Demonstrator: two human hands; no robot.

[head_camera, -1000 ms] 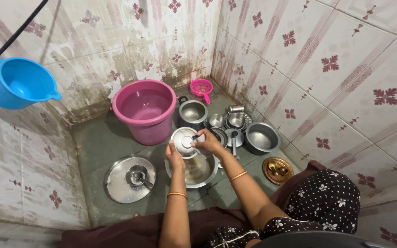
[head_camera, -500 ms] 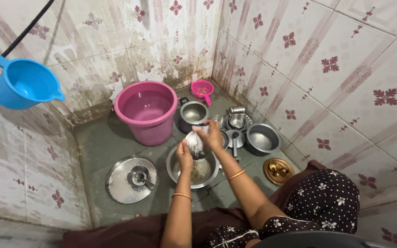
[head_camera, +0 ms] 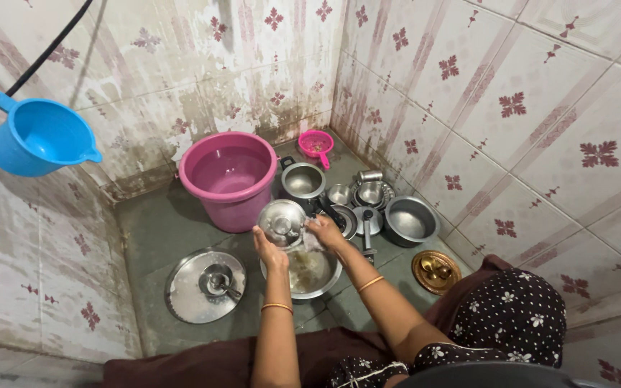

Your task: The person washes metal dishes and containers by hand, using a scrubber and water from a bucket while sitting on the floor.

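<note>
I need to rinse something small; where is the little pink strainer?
In the head view the pink strainer sits on the floor in the far corner where the tiled walls meet, just right of the pink bucket and behind the steel pot.

I see a grey floor (head_camera: pixel 159 223) carrying a pink bucket (head_camera: pixel 228 179) far left, a steel plate (head_camera: pixel 195 287) near left, a brass dish (head_camera: pixel 435 271) right, and steel pots (head_camera: pixel 410 219) between.
</note>
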